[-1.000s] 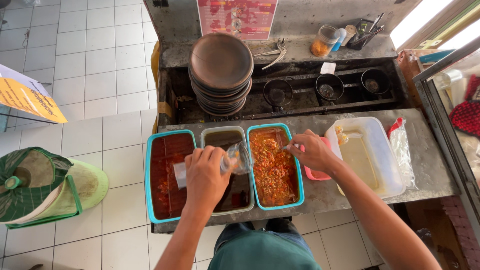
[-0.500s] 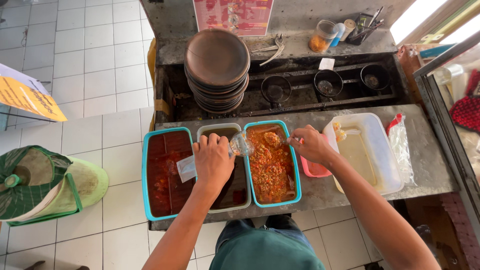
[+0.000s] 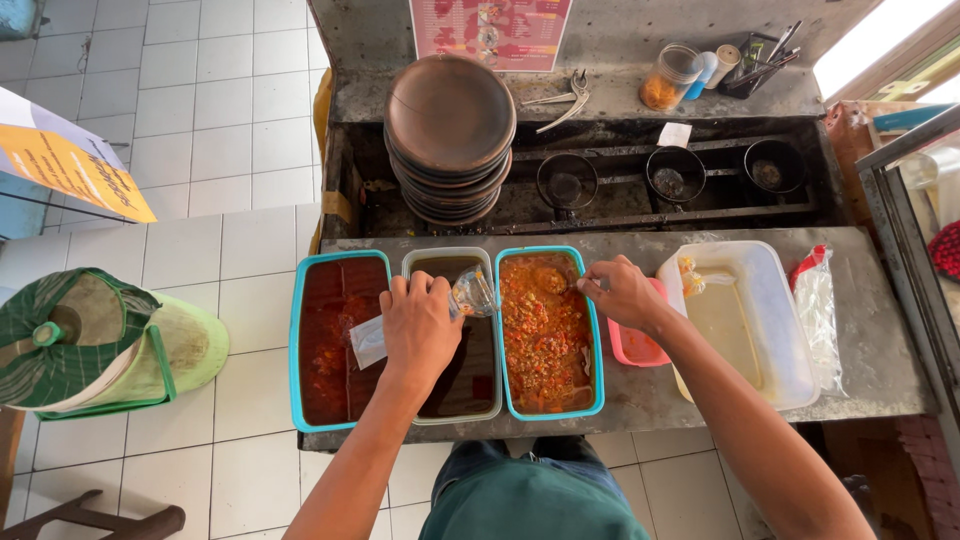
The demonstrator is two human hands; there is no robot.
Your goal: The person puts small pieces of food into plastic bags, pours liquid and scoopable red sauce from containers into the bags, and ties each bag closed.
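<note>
While the left hand (image 3: 420, 325) closes its fingers around the neck of a small clear plastic bag (image 3: 470, 293), holding its mouth over the middle sauce tray (image 3: 487, 400), the right hand (image 3: 625, 293) pinches a spoon (image 3: 556, 281) dipped in the chunky red sambal tray (image 3: 545, 335). Judging by this, the bag's mouth should stay wide and close to the spoon's path, so nothing drips on the grey counter (image 3: 860, 340). Most of the spoon's handle is hidden in the fingers, and its load is hard to make out. How full the bag is cannot be told; the pink tub (image 3: 628, 350) sits partly under the wrist.
</note>
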